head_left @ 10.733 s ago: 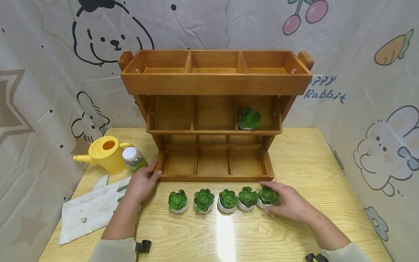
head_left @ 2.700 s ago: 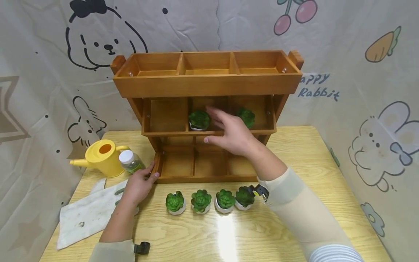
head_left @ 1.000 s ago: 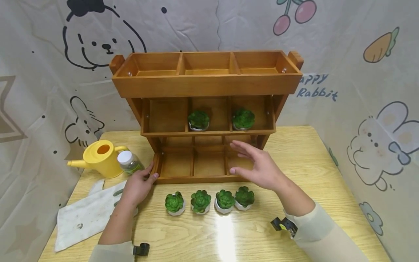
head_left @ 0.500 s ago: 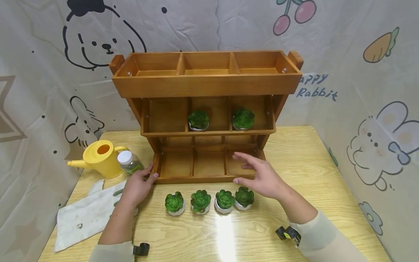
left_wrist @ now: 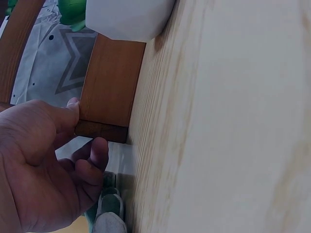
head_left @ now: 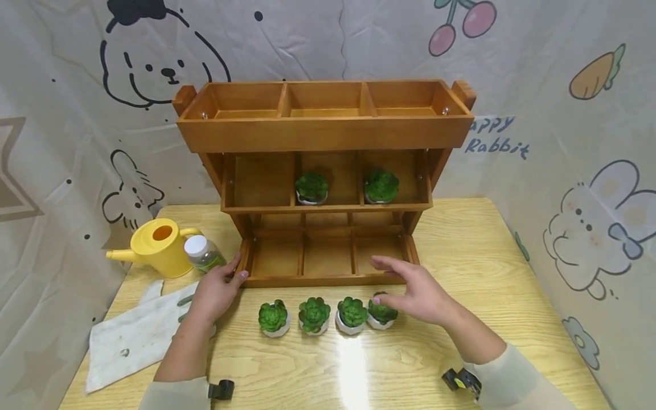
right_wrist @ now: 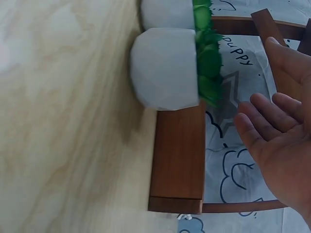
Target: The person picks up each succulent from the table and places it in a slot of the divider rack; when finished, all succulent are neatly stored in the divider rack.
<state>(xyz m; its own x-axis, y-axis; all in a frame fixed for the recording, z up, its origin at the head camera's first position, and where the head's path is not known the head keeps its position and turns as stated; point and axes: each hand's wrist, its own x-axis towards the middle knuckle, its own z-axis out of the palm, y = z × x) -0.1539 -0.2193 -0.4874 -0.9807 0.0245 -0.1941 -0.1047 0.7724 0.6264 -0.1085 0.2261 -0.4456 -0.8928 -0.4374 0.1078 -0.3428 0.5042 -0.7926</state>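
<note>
A three-tier wooden plant stand (head_left: 325, 134) faces me. My left hand (head_left: 217, 291) holds the left end of its lowest tray; in the left wrist view, thumb and curled fingers pinch the tray corner (left_wrist: 104, 128). My right hand (head_left: 422, 291) is over the rightmost potted succulent (head_left: 382, 313) of the front row, fingers spread and holding nothing. In the right wrist view that white pot (right_wrist: 165, 70) stands apart from the palm. Several more succulents, including this one (head_left: 314, 315), line up to its left. Two succulents (head_left: 311, 188) sit in the middle tier's centre and right compartments.
A yellow watering can (head_left: 161, 247) and a white-lidded jar (head_left: 204, 253) stand left of the stand. White gloves (head_left: 135, 333) lie in front of them on the wooden table (head_left: 287, 376). Printed cloth (head_left: 512, 68) hangs behind and at both sides.
A succulent from the row's right end now sits in the middle tier's centre compartment. My right hand has let go of it and come down and rightward, over the row. The left hand stays put.
</note>
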